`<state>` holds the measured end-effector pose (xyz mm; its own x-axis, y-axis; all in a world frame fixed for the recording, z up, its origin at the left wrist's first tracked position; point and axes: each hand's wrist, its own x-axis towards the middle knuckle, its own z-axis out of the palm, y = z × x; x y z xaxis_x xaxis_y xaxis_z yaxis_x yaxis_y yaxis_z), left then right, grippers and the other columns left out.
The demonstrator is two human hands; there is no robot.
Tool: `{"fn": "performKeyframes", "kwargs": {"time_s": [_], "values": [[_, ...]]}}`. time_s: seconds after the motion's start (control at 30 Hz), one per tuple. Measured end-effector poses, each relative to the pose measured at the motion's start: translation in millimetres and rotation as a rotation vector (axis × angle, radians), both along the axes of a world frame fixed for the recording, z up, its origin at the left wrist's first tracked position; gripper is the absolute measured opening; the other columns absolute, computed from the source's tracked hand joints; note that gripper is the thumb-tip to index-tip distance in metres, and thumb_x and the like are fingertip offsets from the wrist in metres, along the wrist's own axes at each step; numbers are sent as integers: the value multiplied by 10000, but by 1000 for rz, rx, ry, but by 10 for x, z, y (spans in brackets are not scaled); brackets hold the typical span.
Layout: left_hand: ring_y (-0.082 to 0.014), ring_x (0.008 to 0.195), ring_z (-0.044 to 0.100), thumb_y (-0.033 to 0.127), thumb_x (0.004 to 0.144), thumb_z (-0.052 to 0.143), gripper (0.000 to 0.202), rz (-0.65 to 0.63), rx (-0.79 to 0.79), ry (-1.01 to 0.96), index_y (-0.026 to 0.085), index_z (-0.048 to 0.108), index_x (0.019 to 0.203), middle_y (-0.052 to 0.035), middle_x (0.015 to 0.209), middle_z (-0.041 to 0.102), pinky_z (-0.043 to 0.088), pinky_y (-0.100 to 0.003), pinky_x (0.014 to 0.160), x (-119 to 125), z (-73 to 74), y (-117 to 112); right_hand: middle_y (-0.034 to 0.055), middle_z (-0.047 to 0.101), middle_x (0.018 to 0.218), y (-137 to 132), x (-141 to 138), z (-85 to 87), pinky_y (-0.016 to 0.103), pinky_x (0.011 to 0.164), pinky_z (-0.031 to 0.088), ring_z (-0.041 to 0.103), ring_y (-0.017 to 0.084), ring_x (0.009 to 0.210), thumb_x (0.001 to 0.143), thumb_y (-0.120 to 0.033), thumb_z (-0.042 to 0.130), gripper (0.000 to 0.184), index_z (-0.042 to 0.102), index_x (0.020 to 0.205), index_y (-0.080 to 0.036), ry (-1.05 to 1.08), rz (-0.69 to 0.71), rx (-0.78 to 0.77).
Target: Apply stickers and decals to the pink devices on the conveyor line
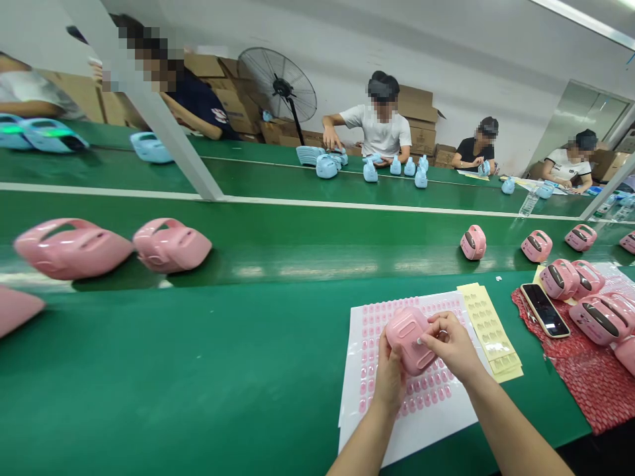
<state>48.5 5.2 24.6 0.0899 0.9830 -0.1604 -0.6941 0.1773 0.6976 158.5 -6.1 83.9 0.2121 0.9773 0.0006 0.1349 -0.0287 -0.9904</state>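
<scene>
My left hand (pixel 390 375) grips a pink plastic casing (pixel 407 329) from its left side, with the flat face turned up. On that face are raised oblong outlines. At the casing's right edge, the fingers of my right hand (pixel 452 345) are pinched together, with a tiny whitish spot by the fingertips that is too small to name. Under both hands lies a white sheet (pixel 360 443) carrying rows of small pink oval pieces. Yellowish backing sheets (pixel 489 324) with rows of small stickers lie just right of it.
A phone (pixel 544 309) rests on red bubble wrap (pixel 585 370), near several pink casings with dark windows (pixel 601 318). More pink casings (pixel 171 246) stand along the belt (pixel 317 244). Beyond a white rail (pixel 317 202), several people sit by light-blue casings (pixel 326 165). A slanted post (pixel 163 125) rises at left.
</scene>
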Motion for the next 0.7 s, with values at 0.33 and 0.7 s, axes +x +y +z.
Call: {"fn": "performKeyframes", "kwargs": {"time_s": [0.33, 0.7], "values": [[-214, 827, 582, 509, 567, 691, 530, 18, -18, -20, 252, 562, 1012, -28, 916, 619, 470, -318, 716, -13, 7, -22, 47, 491, 882, -15, -56, -51, 255, 558, 428, 527, 157, 740, 584, -270, 668, 127, 586, 550, -178, -25, -18, 25], [-246, 860, 587, 540, 501, 715, 612, 32, -69, 5, 246, 540, 1009, -32, 885, 615, 471, -329, 709, -7, 64, -33, 47, 485, 860, -70, -102, -21, 273, 512, 435, 477, 117, 585, 658, -259, 622, 129, 557, 575, -185, -173, -44, 104]]}}
